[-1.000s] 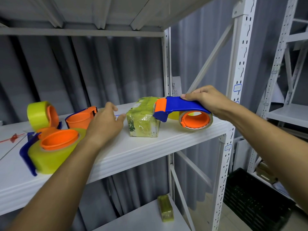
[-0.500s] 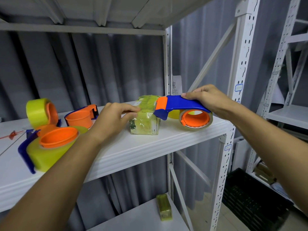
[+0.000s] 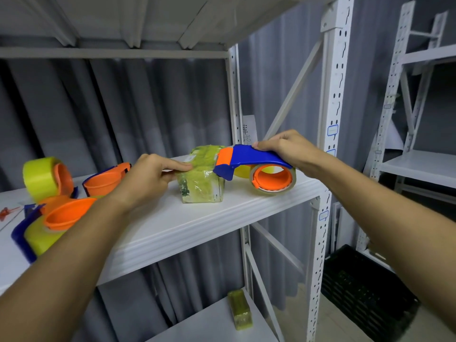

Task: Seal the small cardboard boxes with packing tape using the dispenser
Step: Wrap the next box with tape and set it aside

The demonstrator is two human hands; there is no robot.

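Observation:
A small box (image 3: 202,183) wrapped in yellowish tape stands on the white shelf (image 3: 197,225). My left hand (image 3: 150,176) grips its left top corner, forefinger along the top and thumb on the side. My right hand (image 3: 288,149) grips the blue handle of a tape dispenser (image 3: 256,164) with an orange hub. The dispenser's orange front end touches the box's top right edge.
Three more dispensers with yellow tape rolls (image 3: 44,178) (image 3: 106,178) (image 3: 49,225) lie at the shelf's left end. Another wrapped box (image 3: 240,309) lies on the lower shelf. A white upright post (image 3: 330,119) stands right of the dispenser. A black crate (image 3: 365,292) sits on the floor.
My left hand moved right from the shelf surface onto the box and took hold of its left top corner. The dispenser in my right hand stayed at the box's right edge.

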